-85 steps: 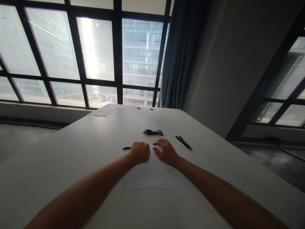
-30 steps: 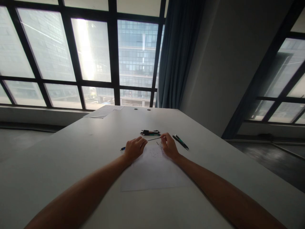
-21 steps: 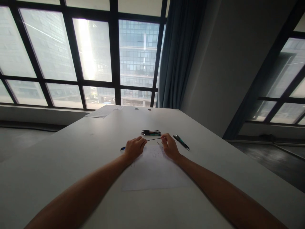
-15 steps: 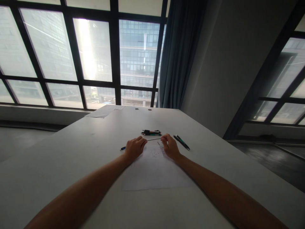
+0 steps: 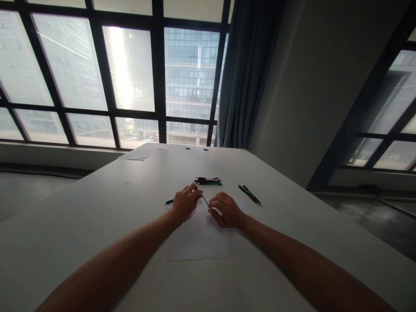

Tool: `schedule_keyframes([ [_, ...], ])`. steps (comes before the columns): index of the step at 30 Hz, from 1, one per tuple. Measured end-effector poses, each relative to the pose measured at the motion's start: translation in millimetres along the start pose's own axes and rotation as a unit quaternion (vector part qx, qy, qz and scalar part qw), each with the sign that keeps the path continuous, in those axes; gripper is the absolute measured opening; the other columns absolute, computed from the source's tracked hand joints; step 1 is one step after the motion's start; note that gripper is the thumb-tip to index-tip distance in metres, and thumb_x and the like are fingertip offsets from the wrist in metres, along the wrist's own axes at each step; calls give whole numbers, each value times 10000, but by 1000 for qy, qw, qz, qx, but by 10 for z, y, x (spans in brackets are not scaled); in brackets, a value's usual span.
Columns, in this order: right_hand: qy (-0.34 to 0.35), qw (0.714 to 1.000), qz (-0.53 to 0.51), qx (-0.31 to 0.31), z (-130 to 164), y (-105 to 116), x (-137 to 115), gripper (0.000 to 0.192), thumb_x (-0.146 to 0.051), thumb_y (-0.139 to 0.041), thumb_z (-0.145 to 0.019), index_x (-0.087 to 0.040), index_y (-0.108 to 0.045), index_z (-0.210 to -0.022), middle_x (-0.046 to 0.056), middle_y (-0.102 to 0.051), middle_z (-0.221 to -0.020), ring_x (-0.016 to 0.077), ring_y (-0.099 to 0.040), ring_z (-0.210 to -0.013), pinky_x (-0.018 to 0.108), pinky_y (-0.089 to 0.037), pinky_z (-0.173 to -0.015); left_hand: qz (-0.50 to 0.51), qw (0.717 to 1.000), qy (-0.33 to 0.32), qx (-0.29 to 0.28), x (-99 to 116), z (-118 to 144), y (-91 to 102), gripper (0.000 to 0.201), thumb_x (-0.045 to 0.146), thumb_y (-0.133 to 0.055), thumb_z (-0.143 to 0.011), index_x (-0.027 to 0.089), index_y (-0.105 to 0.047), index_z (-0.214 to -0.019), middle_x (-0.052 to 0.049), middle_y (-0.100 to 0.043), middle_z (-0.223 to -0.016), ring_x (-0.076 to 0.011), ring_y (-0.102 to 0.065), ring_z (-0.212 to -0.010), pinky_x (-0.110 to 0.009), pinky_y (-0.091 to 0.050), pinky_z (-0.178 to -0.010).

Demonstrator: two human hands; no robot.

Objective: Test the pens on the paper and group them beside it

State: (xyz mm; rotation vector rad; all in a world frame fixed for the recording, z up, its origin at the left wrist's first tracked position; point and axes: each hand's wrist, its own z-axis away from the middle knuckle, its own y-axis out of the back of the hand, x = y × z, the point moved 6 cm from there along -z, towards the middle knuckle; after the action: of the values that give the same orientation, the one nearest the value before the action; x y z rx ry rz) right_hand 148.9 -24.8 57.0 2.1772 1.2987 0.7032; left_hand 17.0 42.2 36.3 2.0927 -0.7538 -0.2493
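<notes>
A thin dark pen refill (image 5: 205, 199) slants between my two hands above the sheet of paper (image 5: 198, 242). My left hand (image 5: 186, 202) pinches its upper end with the fingertips. At the lower end, my right hand (image 5: 226, 210) has its thumb and fingers closed on it. A blue-tipped pen (image 5: 168, 202) pokes out from behind my left hand, mostly hidden. Just beyond the hands lies a small group of dark pens (image 5: 208, 181). Two more pens (image 5: 249, 194), dark with green, rest side by side to the right of my right hand.
The white table (image 5: 136, 242) stretches away toward the window. Loose papers (image 5: 139, 152) lie at its far left corner, and two round dark table fittings (image 5: 205, 150) sit near the far edge. A blue curtain (image 5: 243, 86) hangs behind it.
My right hand has come nearer and a little left, now lower than the left hand. The refill has turned from nearly level to a steep slant, and less of it shows.
</notes>
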Motion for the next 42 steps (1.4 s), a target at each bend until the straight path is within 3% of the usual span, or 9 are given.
schedule_keyframes([
  [4,10,1000,17,-5,-2,-12,-16,41,-195,-488,-896,-188,-514,-865,35,-622,-752,155,-539,-671,318,-391,-679,-1,1000,12,-9,-10,-9,-2,252,309,-442,-973,276,-645,-1119,-36,-636,-1085,-178,-604,-960,-256,-473,-683],
  [8,-87,993,70,43,52,51,179,118,-197,-463,-902,-185,-522,-800,30,-614,-707,146,-514,-635,302,-362,-649,-5,998,46,-31,-52,-17,-16,254,312,-422,-978,253,-640,-1095,-34,-648,-1077,-181,-617,-961,-267,-475,-708],
  [11,-162,977,125,56,128,80,357,200,-233,-456,-911,-181,-533,-734,23,-586,-648,143,-493,-602,298,-343,-639,-6,996,82,-30,-71,-18,-4,282,305,-419,-971,229,-564,-1200,-41,-662,-1079,-186,-632,-939,-274,-473,-702],
  [14,-225,960,164,19,199,46,512,221,-249,-463,-900,-178,-549,-709,24,-581,-629,145,-488,-590,299,-330,-640,1,996,92,-24,-56,-16,0,356,256,-418,-946,195,-462,-1294,-60,-674,-1058,-187,-636,-925,-272,-469,-712],
  [20,-309,926,192,-97,276,-86,652,130,-195,-519,-832,-178,-573,-715,55,-636,-726,179,-534,-688,321,-340,-696,24,996,73,-34,-49,-12,-31,392,132,-453,-832,176,-479,-1221,-77,-665,-1026,-215,-620,-943,-302,-473,-734],
  [29,-332,909,201,-151,329,-161,667,86,-179,-586,-787,-168,-617,-708,91,-648,-835,221,-560,-812,351,-341,-739,91,994,63,-16,-51,-23,-24,432,7,-445,-708,154,-521,-1106,-79,-644,-952,-218,-582,-956,-351,-495,-862],
  [34,-334,910,208,-131,315,-136,671,167,-220,-551,-848,-160,-634,-716,88,-655,-844,223,-563,-830,366,-319,-759,117,993,18,-2,-61,-30,-104,433,-28,-429,-705,134,-525,-1095,-109,-630,-1029,-225,-567,-1023,-375,-496,-940],
  [39,-288,938,182,-69,214,-59,563,197,-202,-461,-904,-162,-615,-789,76,-658,-835,207,-554,-830,370,-321,-799,132,991,-16,-29,-49,-24,-211,601,-74,-402,-710,147,-437,-1268,-120,-601,-1213,-195,-558,-1151,-375,-465,-1019],
  [42,-234,961,131,-62,168,-83,454,162,-212,-466,-912,-164,-619,-885,76,-668,-885,212,-566,-876,366,-335,-815,127,990,-35,-42,-10,-21,-226,501,-10,-408,-831,169,-429,-1299,-119,-579,-1299,-187,-574,-1165,-365,-472,-1003],
])
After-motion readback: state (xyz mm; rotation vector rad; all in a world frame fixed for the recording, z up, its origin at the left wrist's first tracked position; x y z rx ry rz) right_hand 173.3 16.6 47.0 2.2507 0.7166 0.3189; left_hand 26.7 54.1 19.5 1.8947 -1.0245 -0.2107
